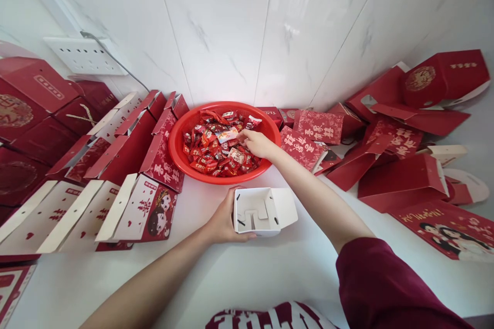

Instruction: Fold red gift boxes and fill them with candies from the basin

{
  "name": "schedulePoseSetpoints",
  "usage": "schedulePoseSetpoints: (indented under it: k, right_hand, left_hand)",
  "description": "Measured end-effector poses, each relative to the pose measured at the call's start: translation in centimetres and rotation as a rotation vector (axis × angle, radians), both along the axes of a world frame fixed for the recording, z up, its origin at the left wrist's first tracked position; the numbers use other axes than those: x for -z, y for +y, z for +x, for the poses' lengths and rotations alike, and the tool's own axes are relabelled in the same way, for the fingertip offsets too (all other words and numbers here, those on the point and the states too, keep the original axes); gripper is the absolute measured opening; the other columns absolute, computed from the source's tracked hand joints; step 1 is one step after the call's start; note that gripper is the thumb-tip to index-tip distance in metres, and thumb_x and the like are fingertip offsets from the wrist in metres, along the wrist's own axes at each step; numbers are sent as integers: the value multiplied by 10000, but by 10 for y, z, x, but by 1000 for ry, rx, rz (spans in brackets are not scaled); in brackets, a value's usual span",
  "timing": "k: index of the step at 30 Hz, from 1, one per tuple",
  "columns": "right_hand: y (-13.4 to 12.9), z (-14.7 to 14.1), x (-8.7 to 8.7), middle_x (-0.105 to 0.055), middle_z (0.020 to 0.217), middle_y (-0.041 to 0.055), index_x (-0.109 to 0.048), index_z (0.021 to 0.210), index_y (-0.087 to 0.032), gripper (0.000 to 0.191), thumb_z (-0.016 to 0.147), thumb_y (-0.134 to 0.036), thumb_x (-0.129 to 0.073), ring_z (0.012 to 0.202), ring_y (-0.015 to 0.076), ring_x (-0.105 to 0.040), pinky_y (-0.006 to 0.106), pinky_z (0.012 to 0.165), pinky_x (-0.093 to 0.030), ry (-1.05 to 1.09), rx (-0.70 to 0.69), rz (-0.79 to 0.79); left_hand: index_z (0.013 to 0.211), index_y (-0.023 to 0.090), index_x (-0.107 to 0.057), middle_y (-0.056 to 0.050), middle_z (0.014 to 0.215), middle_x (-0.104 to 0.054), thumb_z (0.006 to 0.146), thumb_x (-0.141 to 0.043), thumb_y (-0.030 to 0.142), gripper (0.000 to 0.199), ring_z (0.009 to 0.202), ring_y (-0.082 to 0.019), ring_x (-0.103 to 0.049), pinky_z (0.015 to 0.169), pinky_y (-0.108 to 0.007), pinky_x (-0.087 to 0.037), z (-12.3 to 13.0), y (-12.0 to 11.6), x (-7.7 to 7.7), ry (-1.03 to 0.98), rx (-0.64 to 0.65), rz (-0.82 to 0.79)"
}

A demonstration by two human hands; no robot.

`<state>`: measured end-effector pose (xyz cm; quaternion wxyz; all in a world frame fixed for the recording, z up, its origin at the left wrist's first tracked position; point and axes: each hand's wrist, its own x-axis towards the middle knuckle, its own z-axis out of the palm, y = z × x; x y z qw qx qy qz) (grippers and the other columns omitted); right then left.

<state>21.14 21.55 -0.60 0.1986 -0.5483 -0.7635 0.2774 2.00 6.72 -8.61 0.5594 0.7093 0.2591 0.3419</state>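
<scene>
Head feed up on my end. Left hand (224, 222) is closed around the left side of a small white box (266, 203), thumb along the near wall. Box sits centre-near, just in front of the basket; open top faces me, folded bottom tabs visible inside, flap (287, 207) spread out to the right. Can't tell if its base touches the table (185, 277).

Right hand (255, 143) is reaching over the right rim of the red basket (176, 144), fingertips down at the wrapped candies (216, 157), right beside a pale packet (227, 134). Fingers look narrow; can't tell from here if they have hold of anything. Candies are heaped in the basket, mostly red wrappers.

Left on my view: rows of standing gift boxes (144, 205), white and red faces, the nearest to the basket almost touching it. Right: a loose pile of red cartons (401, 180), some tilted, some flat, overlapping. Far side: tiled wall (216, 25), white socket strip (85, 55) at far left, grey cable (120, 66) running down from it.
</scene>
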Motion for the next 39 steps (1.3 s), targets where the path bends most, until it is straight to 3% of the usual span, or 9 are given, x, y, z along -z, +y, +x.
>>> schedulePoseSetpoints:
  k: [3, 7, 14, 21, 27, 30, 32, 35, 39]
  right_hand:
    - [0, -3, 2, -685, 1188, 104, -587, 1208, -129, 320, 898, -109, -511, 1082, 189, -645, 306, 963, -468, -82, -105, -42]
    - [-1, -9, 7, -690, 1195, 112, -572, 1259, -163, 539, 750, -186, -747, 1023, 240, -665, 300, 879, -490, -208, -229, -100]
    - [-1, -9, 2, -708, 786, 76, -658, 725, -152, 127, 736, -242, -748, 767, 220, -640, 274, 685, -432, -273, -257, -58]
    - [-21, 2, -18, -689, 836, 36, -652, 919, -132, 245, 916, -357, -554, 761, 167, -624, 267, 677, -464, -21, -150, 63]
    - [-95, 30, -59, -702, 914, 54, -620, 1086, -158, 323, 941, -435, -535, 640, 121, -653, 233, 567, -497, 497, -391, -251]
    - [-126, 39, -72, -712, 895, 47, -664, 1028, -158, 252, 971, -314, -475, 650, 115, -643, 231, 600, -467, 230, -575, -337]
    - [-138, 35, -71, -696, 774, 31, -688, 949, -162, 270, 972, -255, -435, 618, 125, -608, 238, 571, -401, -65, -561, -252]
    - [-147, 16, -57, -656, 651, 40, -686, 803, -161, 303, 951, -229, -430, 562, 150, -561, 269, 515, -282, -418, -521, -95]
    - [-152, -7, -34, -704, 749, 73, -695, 819, -142, 184, 867, -146, -518, 621, 182, -616, 285, 521, -271, -569, -619, -8]
  left_hand:
    - [1290, 205, -329, -134, 1243, -513, 571, -877, 388, 923, 1169, -309, -529, 982, -424, -447, 0, 0, 0, 3, -7, -4]
    - [1295, 216, -322, -128, 1246, -511, 574, -875, 377, 923, 1170, -307, -527, 987, -431, -446, 1, -1, -1, -8, -1, 1]
    - [1291, 209, -330, -134, 1263, -502, 565, -880, 365, 924, 1191, -315, -513, 998, -436, -433, 1, -1, -2, -7, -4, -1]
    - [1295, 216, -328, -132, 1264, -511, 572, -880, 353, 920, 1188, -311, -522, 995, -435, -449, 1, -1, -2, -24, 3, -9]
    - [1315, 212, -322, -132, 1291, -501, 578, -873, 351, 931, 1200, -323, -518, 1017, -462, -435, 0, 0, 0, -27, 11, 9]
    - [1318, 210, -307, -132, 1282, -505, 580, -871, 328, 936, 1198, -326, -525, 1005, -456, -445, 0, 0, 2, -28, 17, 10]
    - [1305, 211, -306, -126, 1257, -521, 581, -871, 322, 924, 1163, -314, -551, 975, -440, -465, -1, 0, 4, -27, 29, -10]
    - [1302, 216, -317, -119, 1247, -528, 569, -877, 329, 929, 1140, -307, -568, 961, -436, -473, -2, 0, 5, 4, 26, -16]
    - [1317, 211, -330, -134, 1301, -501, 550, -879, 369, 957, 1217, -337, -528, 1022, -469, -438, -3, 1, 3, 35, 19, 20]
